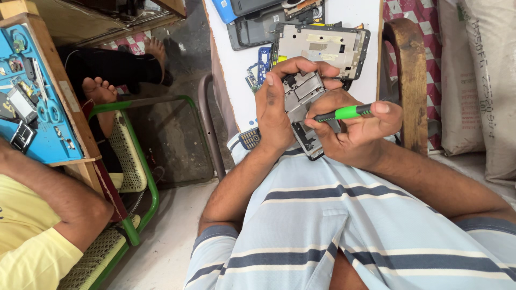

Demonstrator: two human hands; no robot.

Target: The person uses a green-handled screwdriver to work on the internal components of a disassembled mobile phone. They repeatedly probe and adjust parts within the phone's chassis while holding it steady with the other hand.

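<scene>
White bench (236, 70) at twelve o'clock; left hand (274, 110) clamps the light, fragile phone frame (302, 96) by its edges, right hand (357, 131) pinches the green screwdriver (344, 113).

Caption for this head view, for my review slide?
Left hand grips an opened phone frame while the right hand works a green-handled screwdriver on it.

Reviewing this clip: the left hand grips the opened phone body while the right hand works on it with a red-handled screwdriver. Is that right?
Not quite. The head view shows the screwdriver in the right hand has a green handle, not red. The left hand does grip the opened phone body.
</scene>
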